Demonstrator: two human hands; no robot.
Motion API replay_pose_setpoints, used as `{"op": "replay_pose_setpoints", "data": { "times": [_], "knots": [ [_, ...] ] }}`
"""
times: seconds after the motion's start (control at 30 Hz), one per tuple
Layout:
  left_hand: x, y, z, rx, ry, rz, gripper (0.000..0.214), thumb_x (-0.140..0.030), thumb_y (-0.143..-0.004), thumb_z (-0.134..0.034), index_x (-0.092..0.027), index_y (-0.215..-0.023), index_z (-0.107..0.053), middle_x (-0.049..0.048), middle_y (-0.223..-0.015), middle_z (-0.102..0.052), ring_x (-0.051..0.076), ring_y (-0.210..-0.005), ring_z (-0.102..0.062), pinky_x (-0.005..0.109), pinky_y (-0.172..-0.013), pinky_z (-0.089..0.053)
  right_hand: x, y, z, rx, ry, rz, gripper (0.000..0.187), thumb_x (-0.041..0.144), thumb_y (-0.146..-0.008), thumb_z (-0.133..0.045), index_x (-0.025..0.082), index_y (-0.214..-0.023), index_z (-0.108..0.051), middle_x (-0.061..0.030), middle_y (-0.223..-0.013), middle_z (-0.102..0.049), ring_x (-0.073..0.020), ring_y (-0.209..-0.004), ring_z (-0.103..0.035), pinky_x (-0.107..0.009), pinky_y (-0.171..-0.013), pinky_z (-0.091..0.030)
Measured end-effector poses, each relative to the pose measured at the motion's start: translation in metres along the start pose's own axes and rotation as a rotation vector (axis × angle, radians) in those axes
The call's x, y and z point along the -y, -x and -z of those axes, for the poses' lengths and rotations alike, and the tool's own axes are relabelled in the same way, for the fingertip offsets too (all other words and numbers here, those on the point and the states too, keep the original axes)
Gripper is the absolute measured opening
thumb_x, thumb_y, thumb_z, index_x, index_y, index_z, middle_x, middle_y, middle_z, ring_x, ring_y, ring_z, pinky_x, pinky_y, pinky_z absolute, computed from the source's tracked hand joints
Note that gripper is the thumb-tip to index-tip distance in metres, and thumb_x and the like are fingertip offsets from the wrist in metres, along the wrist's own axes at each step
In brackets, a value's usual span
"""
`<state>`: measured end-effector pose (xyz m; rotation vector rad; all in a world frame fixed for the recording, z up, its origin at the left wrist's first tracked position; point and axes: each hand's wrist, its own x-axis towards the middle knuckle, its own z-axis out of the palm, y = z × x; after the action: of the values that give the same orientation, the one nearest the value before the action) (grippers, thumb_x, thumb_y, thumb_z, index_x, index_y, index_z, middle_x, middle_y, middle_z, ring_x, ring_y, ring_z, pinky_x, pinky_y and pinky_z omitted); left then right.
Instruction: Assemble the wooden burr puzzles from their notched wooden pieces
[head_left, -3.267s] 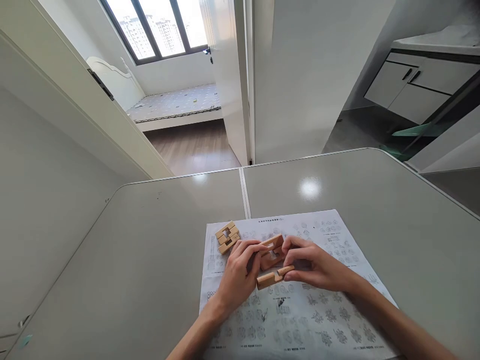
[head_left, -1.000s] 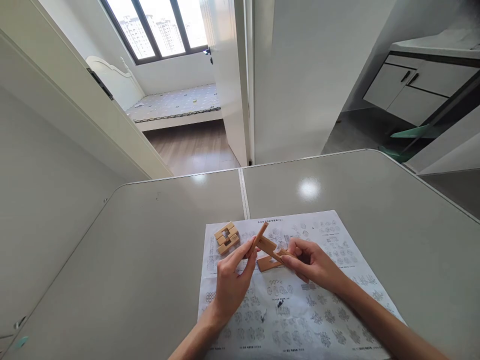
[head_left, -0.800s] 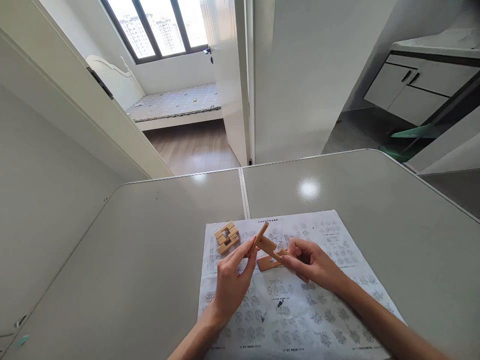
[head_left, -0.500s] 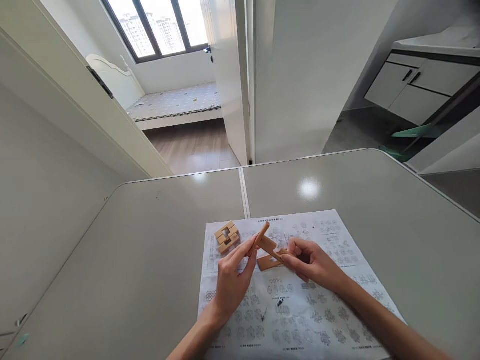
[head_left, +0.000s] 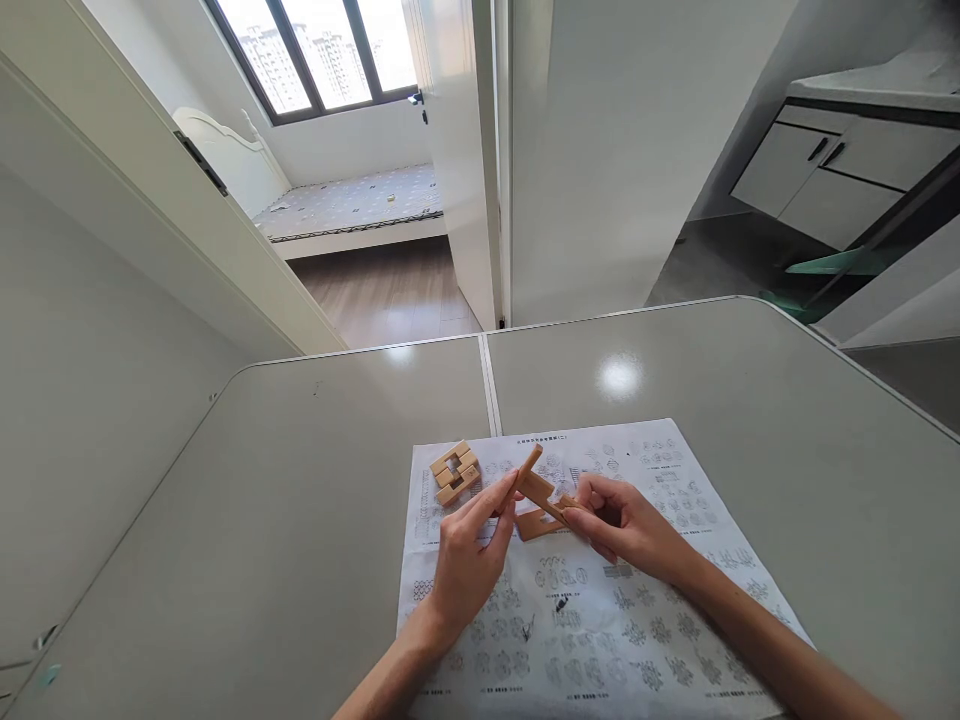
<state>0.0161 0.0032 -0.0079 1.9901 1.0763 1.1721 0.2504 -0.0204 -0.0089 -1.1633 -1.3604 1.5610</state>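
My left hand [head_left: 471,548] pinches a flat wooden puzzle piece [head_left: 532,458] that slants up to the right past the fingertips. In my right hand [head_left: 616,520] is a notched wooden puzzle piece [head_left: 537,489], gripped at its right end. The two pieces touch or cross near my left fingertips; whether they interlock I cannot tell. Under them another flat wooden piece [head_left: 534,526] lies on the printed sheet [head_left: 600,680], partly covered by the held piece. Beyond my left hand a small group of wooden blocks [head_left: 455,472] sits together on the sheet's upper left corner.
The sheet, full of small line drawings, lies on a grey table [head_left: 315,520] with a pale seam [head_left: 487,385] running away from me. Past the table's far edge stand an open door [head_left: 457,160], a bed [head_left: 360,205] and a white cabinet [head_left: 832,170].
Almost nothing differs. Both hands keep their grip on the wooden pieces, and the view has shifted very slightly.
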Motion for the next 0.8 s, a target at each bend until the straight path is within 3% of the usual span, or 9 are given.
{"op": "replay_pose_setpoints", "data": {
  "times": [0.17,0.37,0.8],
  "knots": [
    [0.0,-0.0006,-0.0001,0.002,0.01,-0.014,0.044,-0.015,-0.101,-0.063,-0.029,-0.143,-0.065,0.0064,-0.127,-0.077,0.022,-0.101,-0.081,0.035,-0.091,-0.068,0.0003,0.0,-0.0002,-0.007,0.001,-0.003,0.046,0.059,-0.097,-0.066,0.023,-0.077,-0.045,0.0078,-0.054,-0.048,-0.009,-0.043,-0.042,-0.024,-0.046,-0.03],
    [0.0021,0.0025,-0.0014,0.017,0.018,-0.006,0.048,-0.015,-0.099,-0.066,-0.029,-0.146,-0.062,0.0043,-0.117,-0.081,0.02,-0.095,-0.082,0.03,-0.085,-0.069,-0.0011,0.0001,-0.0003,-0.005,-0.007,-0.01,0.044,0.058,-0.098,-0.065,0.023,-0.079,-0.046,0.008,-0.054,-0.048,-0.0089,-0.042,-0.042,-0.024,-0.045,-0.031],
    [0.0012,0.0007,-0.0005,0.036,0.012,-0.02,0.044,-0.017,-0.102,-0.063,-0.027,-0.144,-0.064,0.006,-0.119,-0.08,0.023,-0.098,-0.081,0.034,-0.086,-0.07,-0.0006,0.0011,-0.0002,-0.008,0.003,-0.02,0.047,0.062,-0.097,-0.065,0.023,-0.079,-0.046,0.0076,-0.056,-0.046,-0.0091,-0.044,-0.041,-0.024,-0.046,-0.03]
  ]
}}
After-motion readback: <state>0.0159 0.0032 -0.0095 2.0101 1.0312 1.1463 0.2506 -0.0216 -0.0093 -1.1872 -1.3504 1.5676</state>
